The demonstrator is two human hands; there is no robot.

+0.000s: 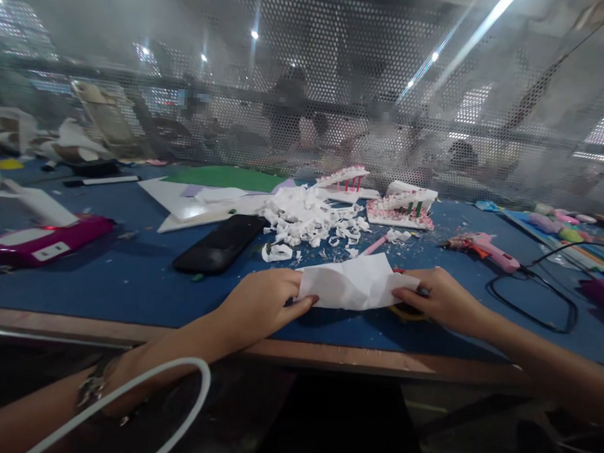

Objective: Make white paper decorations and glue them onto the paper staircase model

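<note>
A creased piece of white paper (347,283) is stretched between my two hands, just above the front of the table. My left hand (271,298) pinches its left end, thumb in front and fingers behind. At the right end, my right hand (432,295) grips the paper's corner between thumb and fingers. Something dark, perhaps a tool handle, shows by the right fingers, and I cannot tell whether it is held. A round yellowish object (407,314) lies partly hidden under that hand. Behind the paper spreads a heap of curled white paper scraps (315,217).
A black phone (221,244) lies left of the scraps, near a purple device (48,239). Two small paper models (401,207) stand at the back. A pink glue gun (491,251) with a black cord (568,318) rests at the right. Green sheet (224,178) lies behind; perforated screen (338,88) beyond.
</note>
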